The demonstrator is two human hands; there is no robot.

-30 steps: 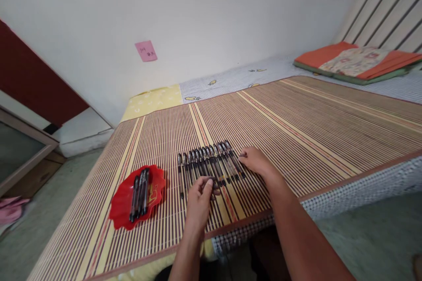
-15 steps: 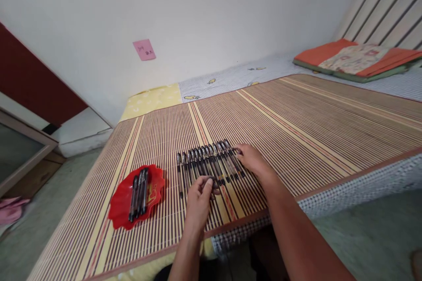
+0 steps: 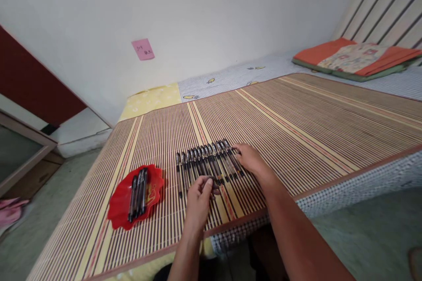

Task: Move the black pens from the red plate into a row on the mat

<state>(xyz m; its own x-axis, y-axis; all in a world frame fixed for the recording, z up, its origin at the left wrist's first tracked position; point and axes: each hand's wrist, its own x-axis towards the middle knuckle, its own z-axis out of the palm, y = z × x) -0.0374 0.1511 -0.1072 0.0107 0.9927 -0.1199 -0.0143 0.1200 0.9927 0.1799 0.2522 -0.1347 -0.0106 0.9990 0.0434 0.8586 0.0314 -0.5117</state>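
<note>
Clock positions we read from the middle of the view, twelve at the top.

Pens, row of about a dozen (image 3: 211, 162): at six o'clock, just below the middle, laid side by side on a striped slatted mat (image 3: 280, 131). We find clear barrels, dark caps toward twelve. The nine o'clock end pen (image 3: 179, 175) lies slightly apart from its neighbour.

Hand, left, ours (image 3: 200, 193): at six o'clock, over the near ends of the row. Fingers curled, thumb laid toward the forefinger; we cannot tell whether a pen is grasped between them.

Hand, right, ours (image 3: 249, 157): at four o'clock, fingers bent, tips at the three o'clock end pen (image 3: 234, 158), near its cap. We cannot tell whether they pinch it or merely rest against it.

Dish, red, scalloped rim, yellow marking (image 3: 119, 199): at eight o'clock on the mat, apart from the row. Inside we count about four loose pens (image 3: 138, 195), lying close together, similar in make.

Sheet, checked, with yellow fruit motifs (image 3: 227, 80): toward twelve, beyond the mat; yellow cloth (image 3: 154, 98) adjoins at eleven.

Cloth, folded, orange and floral (image 3: 354, 58): at two o'clock.

Note, pink, handwritten (image 3: 143, 49): at ten o'clock, on a white wall (image 3: 231, 17); we cannot read it.
</note>
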